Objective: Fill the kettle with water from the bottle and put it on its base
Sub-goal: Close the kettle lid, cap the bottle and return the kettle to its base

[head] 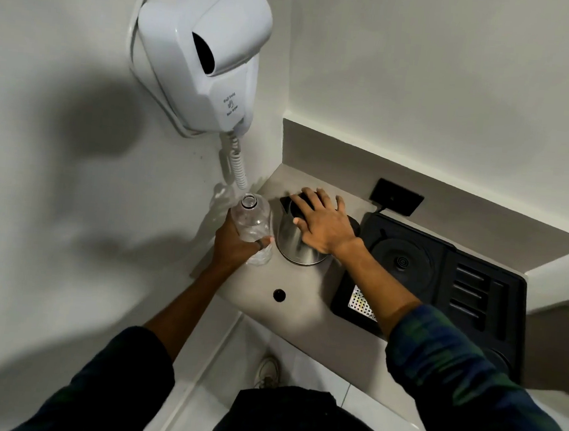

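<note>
My left hand (235, 245) grips the uncapped bottle (252, 228) upright beside the kettle (296, 242) on the counter (303, 296); my right hand (324, 220) lies flat, fingers spread, on the lid, steadying it, base (401, 261) waiting alongside.

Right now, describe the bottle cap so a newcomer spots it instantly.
Start at the pale counter in the wall corner. Near its front edge, in front of the steel kettle, lies the bottle cap: a small black disc, alone on bare counter, unlike the big black tray rightward.

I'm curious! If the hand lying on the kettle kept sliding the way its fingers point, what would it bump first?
Probably the back wall. The right hand lies flat on the kettle, fingers aimed past its lid toward the corner; depth is hard to judge.
</note>
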`<state>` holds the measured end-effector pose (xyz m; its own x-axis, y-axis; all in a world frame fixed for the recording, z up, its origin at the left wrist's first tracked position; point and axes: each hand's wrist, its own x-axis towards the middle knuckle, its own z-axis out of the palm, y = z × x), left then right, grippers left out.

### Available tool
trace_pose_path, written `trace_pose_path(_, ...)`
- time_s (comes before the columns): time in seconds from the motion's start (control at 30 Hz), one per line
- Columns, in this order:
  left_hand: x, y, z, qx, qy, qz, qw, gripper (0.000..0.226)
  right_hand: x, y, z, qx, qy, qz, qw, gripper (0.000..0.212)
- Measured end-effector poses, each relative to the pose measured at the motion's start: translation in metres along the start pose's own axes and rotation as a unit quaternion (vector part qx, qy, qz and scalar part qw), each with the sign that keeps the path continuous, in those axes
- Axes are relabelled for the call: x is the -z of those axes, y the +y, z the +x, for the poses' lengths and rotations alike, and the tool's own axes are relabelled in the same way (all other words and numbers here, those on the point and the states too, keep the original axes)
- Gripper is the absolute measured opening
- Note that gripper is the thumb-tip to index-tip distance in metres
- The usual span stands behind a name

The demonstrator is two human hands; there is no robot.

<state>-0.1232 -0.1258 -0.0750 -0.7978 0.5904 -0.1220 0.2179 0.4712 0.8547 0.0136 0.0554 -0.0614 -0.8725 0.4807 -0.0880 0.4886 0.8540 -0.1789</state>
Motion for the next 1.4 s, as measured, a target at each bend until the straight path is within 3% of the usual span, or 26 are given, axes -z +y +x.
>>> trace_pose_path(0.17, -0.010, 0.000, -0.011, 0.022, 0.021, -0.002, 1.000, 0.098, -0.005, -0.006, -0.002, -0.013, -0.001, -0.008, 1.000, 0.062)
trace_pose_path(0.3, -0.031, -0.017, -0.032, 0.043, 0.041, 0.032, 0.998, 0.100, -0.018, -0.009, -0.021, -0.048, 0.056, -0.023, 0.997, 0.064)
trace_pose_path(0.43, -0.049, -0.036, -0.061, 0.151, -0.065, 0.119, 0.979, 0.086, -0.036, -0.003, -0.047, -0.126, 0.101, -0.016, 0.987, 0.068)
trace_pose_path(0.63, -0.064, -0.044, -0.078, -0.013, -0.214, 0.289, 0.933, 0.078, -0.048, 0.012, -0.075, -0.155, 0.104, 0.031, 0.982, 0.069)
trace_pose_path(0.73, -0.064, -0.045, -0.074, -0.074, -0.243, 0.339, 0.906, 0.055, -0.045, 0.011, -0.076, -0.154, 0.096, 0.048, 0.982, 0.069)
trace_pose_path(0.83, -0.066, -0.044, -0.074, -0.101, -0.238, 0.338, 0.905, 0.036, -0.045, 0.011, -0.079, -0.156, 0.091, 0.071, 0.981, 0.069)
trace_pose_path(1.03, -0.068, -0.020, -0.072, -0.171, -0.181, 0.258, 0.934, 0.031, -0.041, 0.011, -0.079, -0.153, 0.093, 0.083, 0.980, 0.068)
trace_pose_path(1.2, -0.039, 0.017, -0.080, -0.165, 0.004, 0.045, 0.985, 0.025, -0.038, 0.011, -0.079, -0.155, 0.086, 0.089, 0.980, 0.069)
trace_pose_path(1.33, -0.002, 0.047, -0.070, -0.228, 0.178, -0.033, 0.957, 0.029, -0.037, 0.010, -0.080, -0.157, 0.090, 0.100, 0.978, 0.069)
trace_pose_path(1.4, 0.011, 0.055, -0.057, -0.206, 0.205, -0.056, 0.955, 0.030, -0.037, 0.010, -0.080, -0.158, 0.088, 0.101, 0.978, 0.070)
